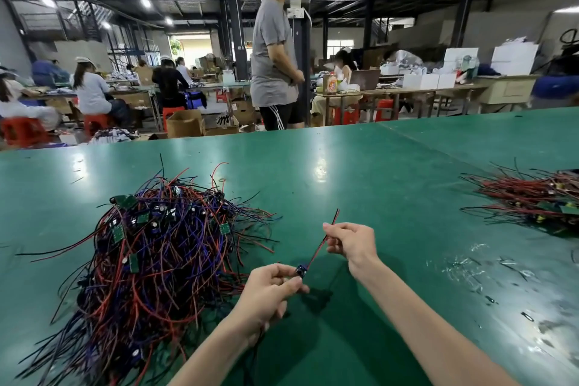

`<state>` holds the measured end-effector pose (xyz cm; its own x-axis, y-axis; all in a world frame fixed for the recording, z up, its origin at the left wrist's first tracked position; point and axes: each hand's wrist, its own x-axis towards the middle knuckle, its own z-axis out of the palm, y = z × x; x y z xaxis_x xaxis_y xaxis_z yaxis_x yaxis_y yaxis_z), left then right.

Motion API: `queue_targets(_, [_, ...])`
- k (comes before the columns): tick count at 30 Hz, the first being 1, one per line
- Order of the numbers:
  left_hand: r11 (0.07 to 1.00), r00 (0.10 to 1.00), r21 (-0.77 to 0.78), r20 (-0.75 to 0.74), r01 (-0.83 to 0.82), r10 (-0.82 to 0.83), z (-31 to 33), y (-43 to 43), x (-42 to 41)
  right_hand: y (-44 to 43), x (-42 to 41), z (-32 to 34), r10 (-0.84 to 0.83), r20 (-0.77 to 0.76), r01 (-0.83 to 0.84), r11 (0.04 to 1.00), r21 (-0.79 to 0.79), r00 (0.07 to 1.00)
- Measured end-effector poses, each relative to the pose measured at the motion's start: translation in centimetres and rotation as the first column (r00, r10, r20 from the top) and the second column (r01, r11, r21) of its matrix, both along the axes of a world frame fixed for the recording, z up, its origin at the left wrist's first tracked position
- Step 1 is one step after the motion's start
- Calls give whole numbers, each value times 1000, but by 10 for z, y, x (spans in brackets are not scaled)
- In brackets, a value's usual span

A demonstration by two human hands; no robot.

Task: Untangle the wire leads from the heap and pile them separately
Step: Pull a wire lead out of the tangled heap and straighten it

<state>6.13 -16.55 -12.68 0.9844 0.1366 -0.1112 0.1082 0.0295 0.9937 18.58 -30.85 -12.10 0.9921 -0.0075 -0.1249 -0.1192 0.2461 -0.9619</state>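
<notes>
Straightening one lead (301, 271) is the step in hand: clear of the heap (150, 247) at the bench's (344, 166) near-left, it stretches between the left hand (269, 294), grip pinching its small end part, and the right hand (351, 244), pinching the wire. Next, probably, carry it to the pile (529, 197) at the right edge.

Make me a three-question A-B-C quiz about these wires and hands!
1. Where is the tangled heap on the green table? A) on the left side B) on the right side C) on the floor
2. What colours is the wire lead held up? A) yellow and white B) red and black C) all green
3. What is the right hand doing? A) lying flat B) pinching the lead C) pointing away
Answers: 1 A, it sits beside the left hand; 2 B, its strands show red and black; 3 B, finger and thumb close on it.
</notes>
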Motion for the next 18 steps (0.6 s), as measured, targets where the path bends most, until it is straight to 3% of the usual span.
queue_targets(3, [1000,1000,3,-21,22,-22,-4,-1,2,0,3,-2,-56,49,59,996,-64,997])
queue_targets(7, [999,999,12,-29,42,-41,-4,0,1,1,2,2,-65,260,140,949,-281,963])
queue_targets(10, [999,999,6,-20,40,-39,-2,0,-1,2,2,5,-64,300,155,945,-288,952])
queue_targets(14, [998,998,-22,-12,63,-63,-2,-3,-6,-1,10,10,-61,19,61,998,-30,998])
queue_targets(18, [997,997,-15,-7,81,-81,-3,-4,-10,-9,19,10,93,-246,-21,960,278,965])
